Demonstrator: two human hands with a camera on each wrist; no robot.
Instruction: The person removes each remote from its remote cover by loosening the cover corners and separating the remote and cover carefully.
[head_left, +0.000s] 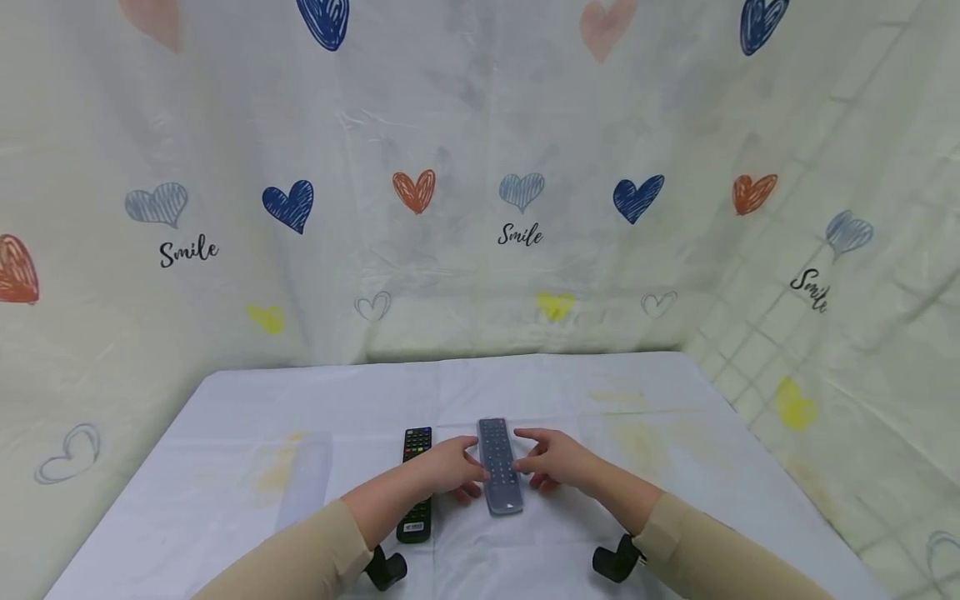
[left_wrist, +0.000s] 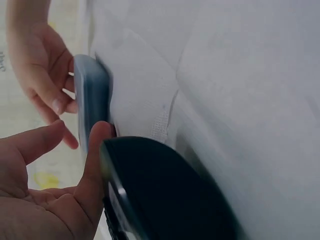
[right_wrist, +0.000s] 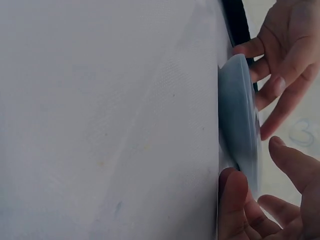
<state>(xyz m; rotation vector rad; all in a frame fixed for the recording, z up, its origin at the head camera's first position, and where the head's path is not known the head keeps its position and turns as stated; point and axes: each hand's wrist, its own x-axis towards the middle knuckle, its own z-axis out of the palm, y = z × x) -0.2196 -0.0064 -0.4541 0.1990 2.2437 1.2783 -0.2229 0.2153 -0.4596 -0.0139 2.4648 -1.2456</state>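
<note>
A grey-blue remote control point(head_left: 498, 467) lies on the white-covered table between the two hands. To its left is a black remote control point(head_left: 417, 440), partly covered by the left forearm and hand. My left hand point(head_left: 452, 467) has its fingers spread at the grey remote's left edge, above the table. On the opposite side my right hand point(head_left: 557, 458) is close to the right edge, fingers apart and loosely bent. Contact with the edges is hard to tell. In the left wrist view the black remote point(left_wrist: 160, 190) looms beside the left hand point(left_wrist: 55, 195).
A white cloth covers the table point(head_left: 600, 533). Behind and to the right hangs a pale curtain point(head_left: 465, 108) printed with hearts and the word Smile. Black devices point(head_left: 617, 560) are worn at both wrists.
</note>
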